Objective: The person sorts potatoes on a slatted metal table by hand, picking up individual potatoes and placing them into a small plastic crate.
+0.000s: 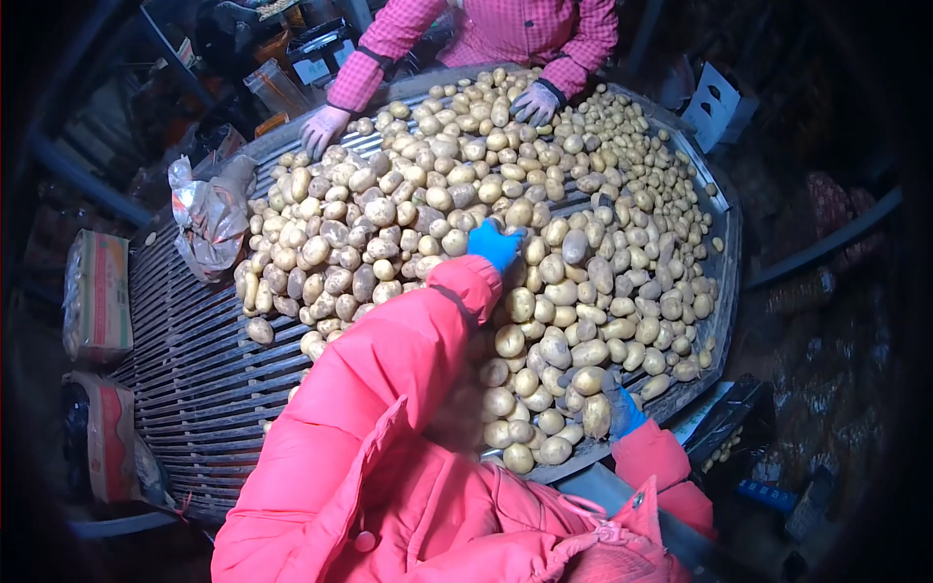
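A large heap of potatoes point(426, 197) covers much of a slatted sorting table point(197, 415). My left hand point(496, 244), in a blue glove, reaches into the middle of the heap; its fingertips touch potatoes, and whether it grips one is hidden. Low on the right, near the table's rim, my right hand point(625, 409) in a blue and dark-grey glove rests against several larger potatoes. One upright potato point(596, 417) lies right beside its palm. The fingers of this hand are partly covered, so its grip does not show.
Across the table, a person in a checked pink jacket point(503, 33) has both gloved hands on the heap. A crumpled plastic bag point(211, 218) lies on the slats at left. Packaged bundles point(98, 295) stand beside the left edge. A white carton point(718, 109) stands beyond the far right rim.
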A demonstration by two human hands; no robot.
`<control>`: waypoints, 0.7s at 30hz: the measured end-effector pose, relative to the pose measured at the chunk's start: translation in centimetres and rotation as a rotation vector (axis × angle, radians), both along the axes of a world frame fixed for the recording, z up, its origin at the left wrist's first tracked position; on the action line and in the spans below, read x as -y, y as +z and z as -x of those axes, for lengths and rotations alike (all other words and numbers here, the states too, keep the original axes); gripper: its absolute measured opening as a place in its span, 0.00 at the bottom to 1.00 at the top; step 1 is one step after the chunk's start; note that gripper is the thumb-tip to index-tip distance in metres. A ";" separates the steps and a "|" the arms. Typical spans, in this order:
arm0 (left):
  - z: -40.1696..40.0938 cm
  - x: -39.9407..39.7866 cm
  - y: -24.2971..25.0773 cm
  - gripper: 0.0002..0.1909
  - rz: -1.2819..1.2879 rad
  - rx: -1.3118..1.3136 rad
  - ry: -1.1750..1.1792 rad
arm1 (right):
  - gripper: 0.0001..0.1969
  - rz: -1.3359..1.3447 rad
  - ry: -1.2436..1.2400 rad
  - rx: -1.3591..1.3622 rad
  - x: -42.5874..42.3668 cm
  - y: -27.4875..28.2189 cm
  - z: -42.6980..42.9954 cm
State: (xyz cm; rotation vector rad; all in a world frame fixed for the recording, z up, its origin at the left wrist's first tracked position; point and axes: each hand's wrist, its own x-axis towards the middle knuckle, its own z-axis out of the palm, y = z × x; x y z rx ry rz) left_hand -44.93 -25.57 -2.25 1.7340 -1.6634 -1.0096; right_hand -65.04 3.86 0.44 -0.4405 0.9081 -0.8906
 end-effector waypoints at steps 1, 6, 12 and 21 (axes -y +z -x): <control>0.2 -0.4 1.2 0.27 0.031 0.084 -0.005 | 0.34 0.005 0.005 0.005 0.1 0.0 -0.1; 0.0 0.2 -1.9 0.28 0.173 0.097 0.051 | 0.34 0.008 0.023 0.019 0.3 -0.2 -0.6; -1.4 0.8 -2.5 0.24 -0.082 -0.298 -0.153 | 0.33 0.004 0.007 0.012 0.1 0.2 -0.3; -0.9 0.8 -3.4 0.20 -0.252 -0.713 -0.330 | 0.33 0.004 -0.006 0.003 0.8 -0.3 0.0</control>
